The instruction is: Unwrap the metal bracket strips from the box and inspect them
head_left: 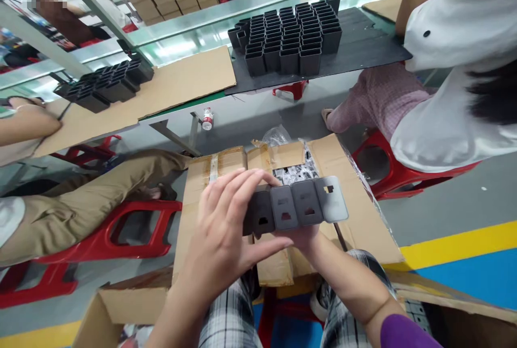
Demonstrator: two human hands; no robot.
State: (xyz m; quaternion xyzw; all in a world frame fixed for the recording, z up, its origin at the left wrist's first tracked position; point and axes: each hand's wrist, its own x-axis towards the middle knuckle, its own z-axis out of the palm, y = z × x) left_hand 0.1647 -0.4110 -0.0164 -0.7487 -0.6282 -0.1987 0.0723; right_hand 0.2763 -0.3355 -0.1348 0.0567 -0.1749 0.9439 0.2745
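Observation:
A row of dark grey plastic housings (299, 205), side by side with their slotted bottoms facing me, is held over an open cardboard box (363, 213). My left hand (226, 224) wraps the row's left end, fingers curled over the top and thumb stretched underneath. My right hand (301, 237) grips the row from below and is mostly hidden behind it. More grey parts in a plastic bag (293, 171) lie inside the box.
A bench ahead carries cardboard sheets (181, 84), a block of black housings (288, 35) on a black mat and a smaller group (105, 84) at left. People sit on red stools (121, 229) left and right. Another open carton (121, 310) is near my left knee.

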